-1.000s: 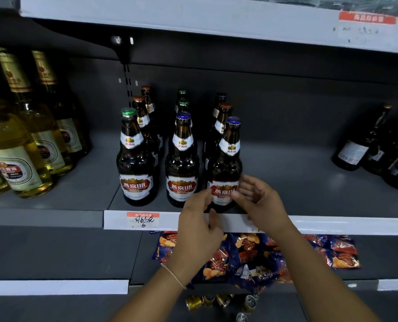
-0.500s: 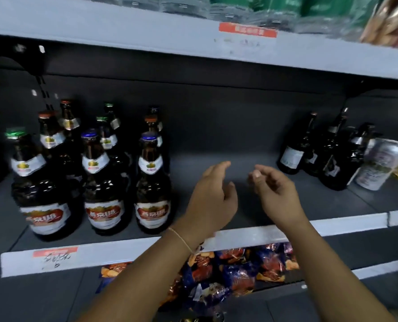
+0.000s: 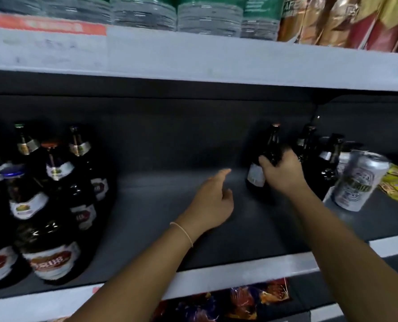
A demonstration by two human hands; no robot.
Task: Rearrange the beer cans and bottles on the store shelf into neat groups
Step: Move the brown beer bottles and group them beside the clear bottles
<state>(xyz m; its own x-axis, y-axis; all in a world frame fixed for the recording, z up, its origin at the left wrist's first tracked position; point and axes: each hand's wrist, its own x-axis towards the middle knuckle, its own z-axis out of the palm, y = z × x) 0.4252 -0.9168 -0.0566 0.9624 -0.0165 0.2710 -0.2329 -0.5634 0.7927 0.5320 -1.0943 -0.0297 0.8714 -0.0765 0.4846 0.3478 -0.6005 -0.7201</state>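
Two bare forearms reach in over the white shelf edge. Below it lie snack packets. On the grey shelf, the left hand hovers with forefinger stretched forward, the other fingers loosely bent, holding nothing. Just right of it and farther in, the right hand grips a dark bottle around its shoulder; the bottle stands tilted. Beside it are more dark bottles and a silver can. Well apart at left stands a group of labelled bottles.
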